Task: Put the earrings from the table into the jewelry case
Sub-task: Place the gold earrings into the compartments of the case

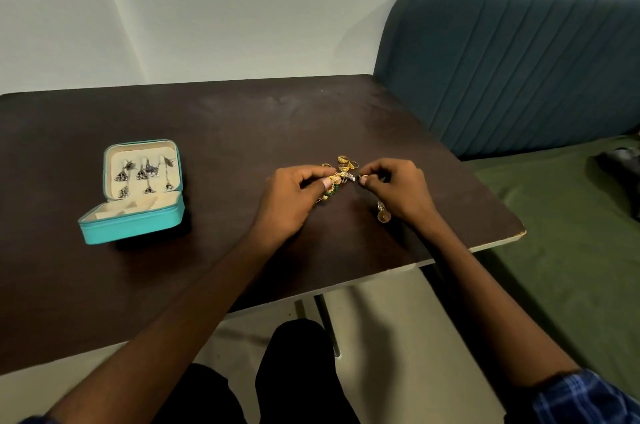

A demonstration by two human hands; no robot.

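Note:
A turquoise jewelry case (133, 228) stands open on the left of the dark table (214, 133), its cream lid holding several dark silver earrings (145, 174). Right of centre, my left hand (291, 198) pinches a gold earring with green beads (334, 183). My right hand (394, 186) pinches the small end of the same earring from the other side. More gold earrings (346, 162) lie on the table just behind my fingers. Another gold piece (382, 212) lies below my right hand.
A teal padded headboard (512, 63) and a bed with a green sheet (571, 233) border the table's right side. A dark object (620, 164) lies on the bed. The table's front right corner (519, 233) is near my right wrist. My knees are under the table.

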